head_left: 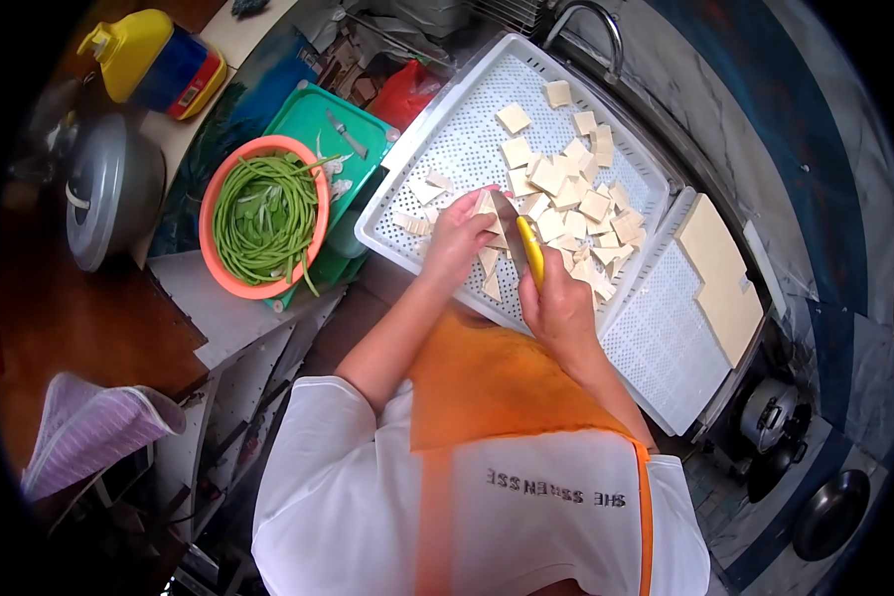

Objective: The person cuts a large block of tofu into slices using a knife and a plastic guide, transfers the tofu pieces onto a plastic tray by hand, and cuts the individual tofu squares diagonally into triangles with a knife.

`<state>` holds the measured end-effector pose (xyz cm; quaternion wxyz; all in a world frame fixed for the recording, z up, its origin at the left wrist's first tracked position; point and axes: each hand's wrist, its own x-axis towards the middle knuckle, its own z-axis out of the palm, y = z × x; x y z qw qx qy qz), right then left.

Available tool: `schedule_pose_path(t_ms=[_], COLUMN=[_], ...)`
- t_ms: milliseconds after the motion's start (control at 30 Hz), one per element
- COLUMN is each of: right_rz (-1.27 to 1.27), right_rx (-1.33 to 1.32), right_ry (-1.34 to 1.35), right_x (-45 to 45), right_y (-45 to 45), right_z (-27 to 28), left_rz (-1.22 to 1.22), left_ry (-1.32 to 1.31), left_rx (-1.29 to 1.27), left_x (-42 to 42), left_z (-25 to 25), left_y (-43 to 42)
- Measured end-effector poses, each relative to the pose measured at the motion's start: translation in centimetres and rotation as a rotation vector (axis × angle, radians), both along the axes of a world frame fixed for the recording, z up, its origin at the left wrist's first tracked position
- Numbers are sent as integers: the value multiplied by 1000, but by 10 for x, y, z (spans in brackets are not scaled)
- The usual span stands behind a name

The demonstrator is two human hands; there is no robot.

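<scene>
My right hand (561,308) is closed around the yellow handle of a knife (531,253). Its blade points up and left, against a pale block of tofu (486,206). That tofu is gripped in the fingers of my left hand (454,240), above a white perforated tray (467,99). Many cut tofu pieces (571,189) lie heaped in the tray's middle and right side. Thin tofu slices (412,223) rest at its left, beside my left hand. My left fingers and the blade partly hide the held tofu.
Left of the tray, an orange bowl (207,233) of green long beans (268,214) stands by a green tray (313,109) with a small knife (348,134). A second white tray (656,348) at right bears a large tofu slab (715,278). A faucet (616,45) rises behind.
</scene>
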<state>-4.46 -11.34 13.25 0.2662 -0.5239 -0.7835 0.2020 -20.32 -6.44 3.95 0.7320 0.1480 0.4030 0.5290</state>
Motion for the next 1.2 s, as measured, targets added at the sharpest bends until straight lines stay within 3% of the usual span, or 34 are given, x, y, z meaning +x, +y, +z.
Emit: schedule_pose_path(t_ms=[567, 767, 867, 933, 1000, 1100, 1200], right_rz=[43, 60, -3, -22, -47, -150, -279], right_rx=[-16, -160, -274, -295, -298, -288, -277], right_ry=[-2, -28, 104, 126, 130, 135, 112], right_x=[1, -3, 3, 10, 18, 28, 37], right_y=[-1, 6, 0, -10, -14, -17, -17], right_z=[-4, -33, -31, -26, -26, -28, -24], left_rz=[-56, -86, -259, -387, -440, -361, -565], left_ry=[13, 33, 282, 843, 1086, 1277, 1321], left_rx=[8, -29, 9, 390, 493, 674, 457], left_x=[0, -13, -44, -73, -83, -61, -7], left_z=[1, -6, 4, -9, -18, -4, 13], left_y=[-1, -8, -5, 7, 18, 47, 69])
